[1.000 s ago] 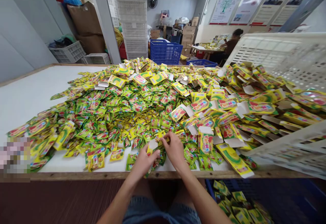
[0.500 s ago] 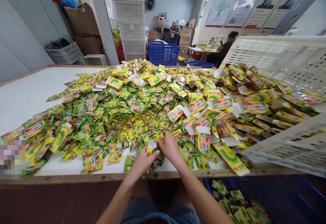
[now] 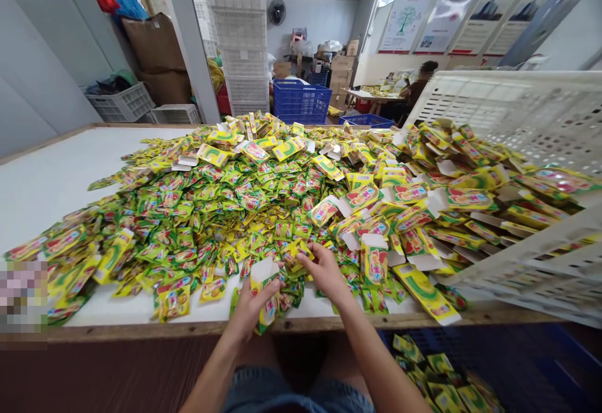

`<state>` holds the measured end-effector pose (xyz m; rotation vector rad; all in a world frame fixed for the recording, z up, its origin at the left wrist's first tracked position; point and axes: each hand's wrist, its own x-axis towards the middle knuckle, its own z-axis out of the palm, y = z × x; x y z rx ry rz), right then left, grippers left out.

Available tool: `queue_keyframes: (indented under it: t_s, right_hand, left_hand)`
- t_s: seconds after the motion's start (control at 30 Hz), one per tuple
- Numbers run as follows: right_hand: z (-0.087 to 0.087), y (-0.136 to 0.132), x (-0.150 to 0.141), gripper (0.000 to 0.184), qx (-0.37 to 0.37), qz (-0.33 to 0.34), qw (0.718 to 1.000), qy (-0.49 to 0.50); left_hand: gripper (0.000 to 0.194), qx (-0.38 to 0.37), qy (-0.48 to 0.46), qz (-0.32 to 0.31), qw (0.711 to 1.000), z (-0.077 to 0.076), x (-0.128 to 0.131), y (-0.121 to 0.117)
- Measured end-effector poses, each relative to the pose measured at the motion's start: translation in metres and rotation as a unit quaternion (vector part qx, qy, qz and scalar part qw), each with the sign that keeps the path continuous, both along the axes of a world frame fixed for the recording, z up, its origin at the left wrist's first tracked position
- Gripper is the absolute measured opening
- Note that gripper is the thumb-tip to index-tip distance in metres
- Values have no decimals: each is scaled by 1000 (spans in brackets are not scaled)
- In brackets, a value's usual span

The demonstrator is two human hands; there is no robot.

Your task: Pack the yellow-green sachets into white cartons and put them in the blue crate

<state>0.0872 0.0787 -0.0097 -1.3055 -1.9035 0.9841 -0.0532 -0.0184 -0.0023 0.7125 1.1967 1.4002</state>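
My left hand (image 3: 247,308) is closed around a small yellow-green candy box (image 3: 264,270), tilted, its white end flap standing up at the top. Just right of it, the fingers of my right hand (image 3: 328,273) pinch a yellow sachet (image 3: 294,254) at the near edge of the pile. Whether more than one sachet is in those fingers, I cannot tell. Green and yellow sachets (image 3: 183,212) lie heaped in front of both hands. To the right of them spreads a heap of flat yellow boxes (image 3: 362,197), many with white flaps open.
A white perforated crate (image 3: 508,281) lies on its side at the right, boxes spilling out. The table's wooden edge (image 3: 188,327) runs before me. Below it, a blue crate holds filled-looking yellow boxes (image 3: 439,363). A person (image 3: 416,93) sits at a far table.
My hands have moved apart. The left has drawn the box slightly left and its flap shows more fully; the right now shows a yellow sachet at its fingertips.
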Motion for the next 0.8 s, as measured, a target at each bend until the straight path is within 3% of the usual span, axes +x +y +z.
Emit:
queue_keyframes:
  t_s: [0.1, 0.17, 0.27, 0.4, 0.47, 0.53, 0.67, 0.73, 0.8]
  right_hand:
    - [6, -10, 11, 25, -65, 47, 987, 140]
    - [9, -15, 15, 31, -126, 71, 964, 225]
    - [10, -20, 18, 36, -180, 82, 948, 250]
    - [12, -19, 23, 35, -168, 22, 954, 247]
    - [20, -19, 29, 34, -140, 1, 951, 277]
    - [33, -21, 33, 34, -121, 23, 948, 293]
    - [60, -27, 34, 25, -64, 123, 973, 187]
    - [69, -28, 32, 20, 10, 147, 986, 82]
    - [72, -29, 31, 18, 89, 169, 982, -9]
  left_hand:
    - [53, -15, -60, -81, 995, 8, 0, -3]
    - [50, -11, -55, -95, 994, 11, 3, -3]
    - [48, -13, -38, -99, 994, 11, 10, -1]
    - [47, -15, -46, -82, 995, 8, 17, -3]
    - [41, -20, -49, -77, 996, 6, 18, -4]
    - [35, -29, -45, -97, 994, 5, 19, -4]
    - [37, -31, -43, -152, 987, 7, 23, -2]
    - [37, -30, -30, -170, 985, 11, 25, -1]
    - [34, -25, -8, -188, 982, 14, 27, -1]
